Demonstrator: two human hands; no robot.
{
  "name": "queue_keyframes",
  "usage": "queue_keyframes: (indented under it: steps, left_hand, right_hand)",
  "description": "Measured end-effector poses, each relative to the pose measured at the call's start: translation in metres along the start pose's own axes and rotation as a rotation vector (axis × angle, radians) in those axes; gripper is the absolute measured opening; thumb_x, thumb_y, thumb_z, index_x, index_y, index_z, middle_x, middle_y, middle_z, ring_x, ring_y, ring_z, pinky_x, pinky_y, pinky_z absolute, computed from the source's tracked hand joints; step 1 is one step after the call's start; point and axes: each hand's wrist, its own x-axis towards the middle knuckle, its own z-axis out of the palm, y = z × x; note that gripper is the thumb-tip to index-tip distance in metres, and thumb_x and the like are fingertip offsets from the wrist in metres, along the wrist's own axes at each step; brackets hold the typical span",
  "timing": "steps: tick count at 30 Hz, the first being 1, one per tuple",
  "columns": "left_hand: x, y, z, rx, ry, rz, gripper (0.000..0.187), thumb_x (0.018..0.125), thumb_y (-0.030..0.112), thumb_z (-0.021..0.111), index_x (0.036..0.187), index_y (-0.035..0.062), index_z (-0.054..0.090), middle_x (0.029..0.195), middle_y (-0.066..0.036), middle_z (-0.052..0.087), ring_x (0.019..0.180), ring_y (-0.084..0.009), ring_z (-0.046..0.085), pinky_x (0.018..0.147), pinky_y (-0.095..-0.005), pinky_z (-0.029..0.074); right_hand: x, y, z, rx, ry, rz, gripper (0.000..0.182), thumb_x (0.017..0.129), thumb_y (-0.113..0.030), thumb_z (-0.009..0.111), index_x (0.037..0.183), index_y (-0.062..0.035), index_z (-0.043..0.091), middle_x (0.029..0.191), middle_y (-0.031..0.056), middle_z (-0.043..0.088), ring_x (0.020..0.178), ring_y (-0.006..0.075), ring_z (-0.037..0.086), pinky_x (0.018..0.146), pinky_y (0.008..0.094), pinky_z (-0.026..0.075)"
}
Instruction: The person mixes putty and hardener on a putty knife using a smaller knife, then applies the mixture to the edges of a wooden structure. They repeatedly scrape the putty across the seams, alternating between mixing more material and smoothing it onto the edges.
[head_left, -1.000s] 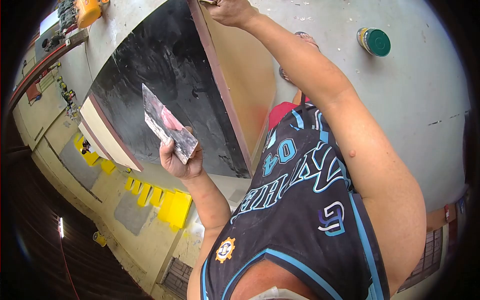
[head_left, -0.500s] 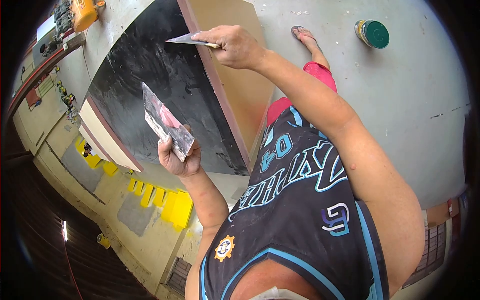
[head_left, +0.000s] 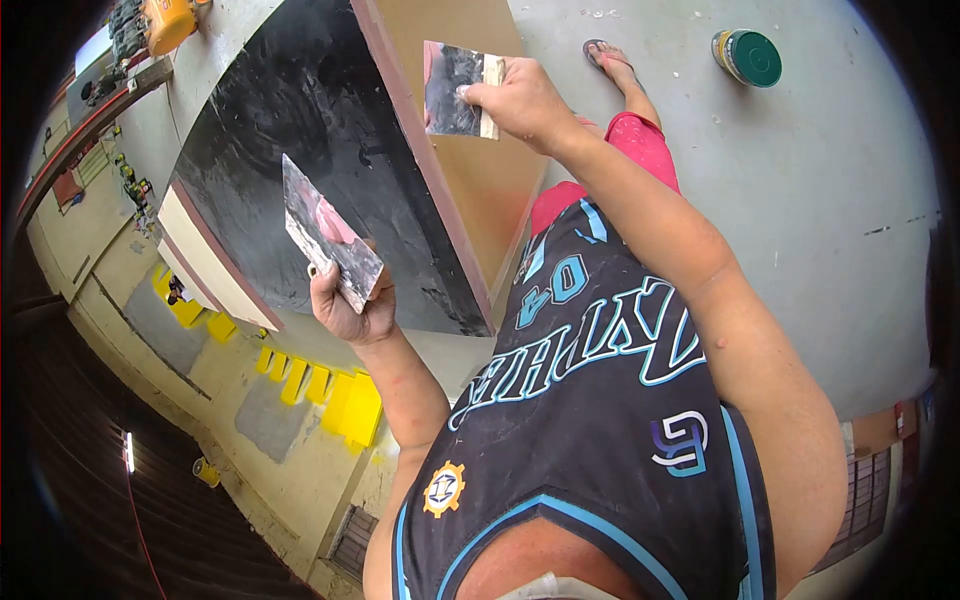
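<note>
In my left hand [head_left: 355, 312] is a flat metal plate [head_left: 318, 220] smeared with pale residue and a lump of pink putty, held by its lower end over a black panel [head_left: 300, 130]. My right hand [head_left: 528, 105] grips a wide scraper [head_left: 455, 90] by its pale edge, thumb on the blade, whose dark, streaked face shows a pink smear at its far end. The scraper is above the panel's pinkish-brown edge [head_left: 415, 130] and tan side [head_left: 480, 170]. Smudges mark the black surface. The two tools are apart.
A green-lidded can [head_left: 750, 58] stands on the grey floor at the upper right, near my sandalled foot [head_left: 610, 60]. An orange container [head_left: 168, 25] is at the upper left. Cream boards [head_left: 205, 255] and yellow pieces [head_left: 350, 408] lie to the left.
My right hand has moved right and slightly down, off the black panel, and turned the scraper from edge-on to flat face showing. My left hand and its plate have shifted only slightly.
</note>
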Motion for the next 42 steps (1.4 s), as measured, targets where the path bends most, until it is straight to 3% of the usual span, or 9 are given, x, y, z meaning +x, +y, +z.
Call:
queue_keyframes:
  steps: [2,7,13,15,26,33,38,40,42]
  left_hand:
    - [-0.001,0.0,-0.007,0.013,-0.159,-0.027,0.04,0.078,0.009,0.05,0.115,-0.0065,0.047,0.095,-0.014,0.059,0.073,-0.0162,0.046,0.041,-0.0213,0.036]
    - [-0.013,-0.001,-0.023,-0.007,-0.168,-0.046,0.041,0.079,0.009,0.05,0.116,-0.0057,0.047,0.096,-0.015,0.061,0.07,-0.0175,0.05,0.043,-0.0228,0.038]
    - [-0.023,-0.004,-0.028,-0.019,-0.048,0.025,0.041,0.078,0.01,0.051,0.117,-0.0037,0.049,0.098,-0.015,0.062,0.074,-0.0207,0.055,0.046,-0.0249,0.042]
    - [-0.026,-0.004,-0.032,-0.016,-0.051,0.015,0.04,0.078,0.01,0.051,0.116,-0.0031,0.049,0.099,-0.015,0.062,0.078,-0.0215,0.057,0.047,-0.0251,0.043]
    - [-0.024,-0.004,-0.036,-0.014,-0.071,-0.005,0.045,0.078,0.01,0.051,0.122,-0.001,0.047,0.101,-0.014,0.064,0.086,-0.0252,0.062,0.049,-0.0248,0.046]
    - [-0.027,-0.005,-0.043,-0.051,-0.076,-0.024,0.045,0.078,0.009,0.05,0.122,-0.0002,0.046,0.101,-0.013,0.064,0.086,-0.0272,0.062,0.056,-0.0297,0.05]
    - [-0.026,-0.012,-0.035,-0.028,0.042,0.027,0.041,0.078,0.008,0.049,0.119,0.003,0.048,0.1,-0.011,0.063,0.086,-0.0273,0.063,0.06,-0.0322,0.052]
    - [-0.027,-0.01,-0.04,-0.024,0.026,0.014,0.042,0.078,0.008,0.05,0.119,0.0038,0.047,0.1,-0.011,0.062,0.085,-0.0257,0.062,0.059,-0.0308,0.052]
    - [-0.028,-0.011,-0.042,-0.022,0.005,0.001,0.042,0.077,0.008,0.05,0.119,0.0045,0.047,0.101,-0.01,0.061,0.085,-0.0242,0.062,0.058,-0.0293,0.051]
  right_hand:
    - [0.007,0.003,0.005,0.009,0.027,0.008,0.014,0.073,-0.002,0.057,0.083,0.005,0.063,0.075,0.0095,0.065,0.063,0.0171,0.063,0.058,0.0292,0.05]
    - [0.014,-0.019,0.017,0.058,-0.012,0.064,0.014,0.067,-0.003,0.052,0.073,0.0032,0.063,0.069,0.0112,0.066,0.058,0.0218,0.064,0.056,0.0323,0.051]
    - [0.021,-0.044,0.051,-0.743,-0.12,0.017,0.026,0.06,-0.011,0.049,0.075,0.0035,0.066,0.069,0.0226,0.063,0.065,0.0321,0.065,0.065,0.0336,0.053]
    - [0.02,-0.041,0.073,-1.006,-0.178,-0.35,0.024,0.058,-0.015,0.051,0.062,0.0071,0.06,0.068,0.0274,0.059,0.07,0.0372,0.062,0.066,0.0398,0.05]
    - [-0.005,-0.02,0.031,-0.612,0.001,0.032,0.026,0.061,-0.019,0.054,0.067,0.0051,0.062,0.065,0.0246,0.06,0.064,0.0365,0.062,0.062,0.0408,0.05]
    - [-0.019,-0.022,0.068,-0.826,-0.124,-0.274,0.027,0.061,-0.016,0.047,0.067,0.0064,0.061,0.073,0.0302,0.058,0.072,0.0443,0.059,0.068,0.0431,0.049]
    - [-0.016,-0.006,0.018,-1.003,-0.21,-0.237,0.028,0.064,-0.016,0.053,0.078,0.0067,0.062,0.069,0.027,0.06,0.073,0.0374,0.063,0.067,0.0381,0.051]
    - [-0.026,0.0,0.003,-0.502,-0.012,-0.125,0.01,0.078,-0.007,0.058,0.078,0.001,0.064,0.076,0.0083,0.066,0.063,0.0152,0.062,0.059,0.0289,0.05]
    - [-0.037,0.001,-0.003,-0.218,-0.044,-0.087,0.01,0.078,-0.005,0.06,0.083,0.0023,0.064,0.076,0.0057,0.065,0.064,0.0124,0.061,0.058,0.0268,0.05]
